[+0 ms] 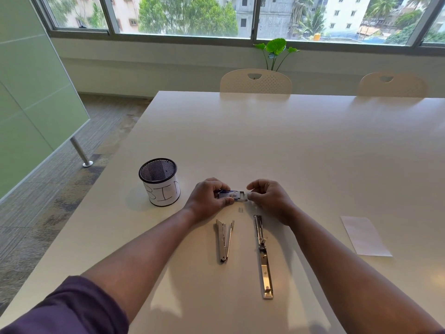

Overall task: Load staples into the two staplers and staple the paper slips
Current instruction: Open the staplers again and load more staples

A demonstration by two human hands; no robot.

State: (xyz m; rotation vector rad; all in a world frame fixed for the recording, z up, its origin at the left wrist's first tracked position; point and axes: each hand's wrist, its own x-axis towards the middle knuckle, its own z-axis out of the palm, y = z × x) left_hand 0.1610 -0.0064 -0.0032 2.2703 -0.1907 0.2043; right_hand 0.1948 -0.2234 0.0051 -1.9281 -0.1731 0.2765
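My left hand (209, 200) grips a small blue and white staple box (230, 195) just above the white table (313, 145). My right hand (268, 197) pinches at the box's pulled-out right end, where a small pale piece shows between the fingertips. A tiny strip of staples (240, 209) lies on the table just below the box. Two metal staplers rest nearer to me: a small one (224, 239) opened in a V, and a long one (263, 255) swung flat open. White paper slips (364, 236) lie at the right.
A black mesh cup (159, 180) wrapped in white paper marked "BIN" stands left of my hands. Two white chairs (255, 81) face the table's far edge. The table's left edge runs diagonally past the cup, with carpeted floor beyond.
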